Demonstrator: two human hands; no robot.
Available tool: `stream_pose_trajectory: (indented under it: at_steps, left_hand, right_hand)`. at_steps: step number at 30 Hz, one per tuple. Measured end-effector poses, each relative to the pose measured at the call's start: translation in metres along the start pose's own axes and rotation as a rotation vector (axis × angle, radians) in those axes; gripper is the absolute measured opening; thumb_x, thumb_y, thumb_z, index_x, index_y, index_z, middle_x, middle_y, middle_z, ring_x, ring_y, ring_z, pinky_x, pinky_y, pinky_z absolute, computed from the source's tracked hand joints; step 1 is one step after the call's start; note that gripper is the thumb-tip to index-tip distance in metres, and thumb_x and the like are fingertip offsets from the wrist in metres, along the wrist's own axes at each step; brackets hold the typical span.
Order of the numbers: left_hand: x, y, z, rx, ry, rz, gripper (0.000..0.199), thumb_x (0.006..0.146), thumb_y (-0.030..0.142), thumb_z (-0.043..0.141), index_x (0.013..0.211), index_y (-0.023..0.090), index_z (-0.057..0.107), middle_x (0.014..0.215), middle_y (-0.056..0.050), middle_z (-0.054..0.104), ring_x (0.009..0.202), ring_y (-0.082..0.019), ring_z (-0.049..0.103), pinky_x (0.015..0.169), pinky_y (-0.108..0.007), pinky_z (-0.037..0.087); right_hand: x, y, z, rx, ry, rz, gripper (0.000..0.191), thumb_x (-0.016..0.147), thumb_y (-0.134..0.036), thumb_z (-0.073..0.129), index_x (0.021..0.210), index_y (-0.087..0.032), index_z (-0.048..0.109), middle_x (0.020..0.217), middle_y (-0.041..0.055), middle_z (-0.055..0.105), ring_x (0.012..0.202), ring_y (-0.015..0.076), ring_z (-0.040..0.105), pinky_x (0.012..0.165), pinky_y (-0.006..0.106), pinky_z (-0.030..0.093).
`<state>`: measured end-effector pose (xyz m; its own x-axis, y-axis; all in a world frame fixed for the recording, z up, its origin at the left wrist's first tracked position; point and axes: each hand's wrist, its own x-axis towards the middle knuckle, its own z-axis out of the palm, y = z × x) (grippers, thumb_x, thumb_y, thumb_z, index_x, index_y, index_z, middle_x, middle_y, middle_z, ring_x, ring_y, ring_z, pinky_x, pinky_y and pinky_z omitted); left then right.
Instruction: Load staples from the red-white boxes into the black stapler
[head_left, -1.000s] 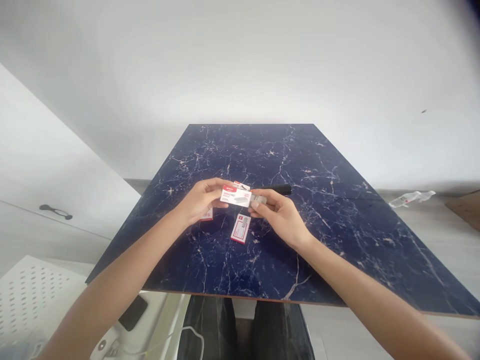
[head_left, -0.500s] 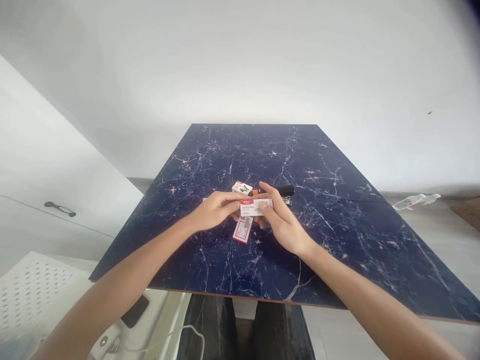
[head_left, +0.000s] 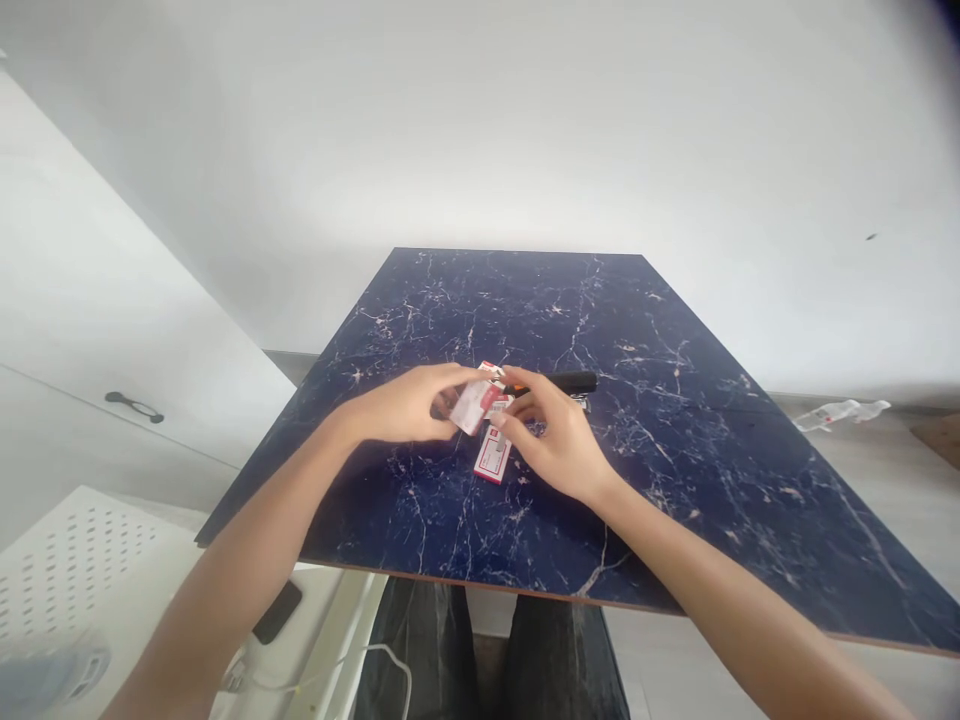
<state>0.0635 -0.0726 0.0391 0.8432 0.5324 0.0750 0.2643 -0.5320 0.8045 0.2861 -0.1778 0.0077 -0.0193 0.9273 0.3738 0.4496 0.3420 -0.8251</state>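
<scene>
A small white and red box (head_left: 472, 406) is held tilted and a little blurred above the table, between my two hands. My left hand (head_left: 405, 402) grips its left side, fingers along the top edge. My right hand (head_left: 559, 435) pinches at the box's right end with thumb and forefinger. Just below lies a flat white box with a red border (head_left: 493, 456). Behind my fingertips another white and red box (head_left: 489, 367) shows only in part. Beyond my right hand lies a black handled object with an orange part (head_left: 574, 382), partly covered.
The blue marbled table (head_left: 480, 310) stands against a white wall. To the left are a cabinet door with a dark handle (head_left: 135, 407), a perforated white surface (head_left: 82, 550) and a dark phone-like object (head_left: 277, 612). A clear plastic bottle (head_left: 840, 413) lies beyond the right edge.
The held box has turned from level to tilted and shifted slightly left. My right hand has moved from its face to its right end. The view has shifted a little.
</scene>
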Motion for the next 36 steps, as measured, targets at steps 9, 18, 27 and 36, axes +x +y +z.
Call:
stream_pose_trajectory:
  at_steps: [9, 18, 27, 36]
  left_hand:
    - [0.009, 0.001, 0.026, -0.408, 0.092, 0.004, 0.047, 0.089, 0.031, 0.072, 0.136, 0.027, 0.066, 0.123, -0.012, 0.072, 0.095, -0.024, 0.074, 0.076, -0.035, 0.062]
    - [0.018, -0.005, 0.053, -0.53, 0.268, -0.068, 0.032, 0.085, 0.04, 0.078, 0.106, 0.017, 0.074, 0.098, -0.01, 0.078, 0.077, -0.021, 0.075, 0.066, -0.031, 0.063]
    - [0.019, -0.023, 0.039, -0.548, 0.475, -0.138, 0.03, 0.084, 0.044, 0.077, 0.1, 0.019, 0.077, 0.096, -0.009, 0.079, 0.074, -0.02, 0.073, 0.057, -0.029, 0.059]
    - [0.015, -0.009, 0.046, -0.319, 0.519, -0.038, 0.02, 0.089, 0.036, 0.072, 0.1, 0.021, 0.079, 0.101, -0.007, 0.079, 0.089, -0.022, 0.075, 0.074, -0.032, 0.061]
  right_hand:
    - [0.002, 0.013, -0.006, 0.523, -0.004, 0.261, 0.04, 0.082, -0.039, 0.08, 0.097, -0.025, 0.046, 0.103, 0.0044, 0.075, 0.091, 0.0213, 0.073, 0.085, 0.04, 0.061]
    - [0.0, 0.015, -0.011, 0.444, -0.086, 0.332, 0.05, 0.079, -0.047, 0.082, 0.114, -0.026, 0.054, 0.089, 0.0009, 0.073, 0.071, 0.0195, 0.07, 0.068, 0.036, 0.062]
    - [0.004, 0.013, -0.031, 0.143, 0.204, 0.118, 0.023, 0.095, -0.045, 0.062, 0.108, -0.026, 0.066, 0.112, 0.0074, 0.071, 0.084, 0.0219, 0.071, 0.072, 0.039, 0.063]
    - [0.0, 0.004, -0.03, -0.35, 0.214, 0.037, 0.012, 0.091, -0.034, 0.067, 0.097, -0.025, 0.07, 0.1, 0.0077, 0.073, 0.081, 0.0236, 0.07, 0.075, 0.041, 0.06]
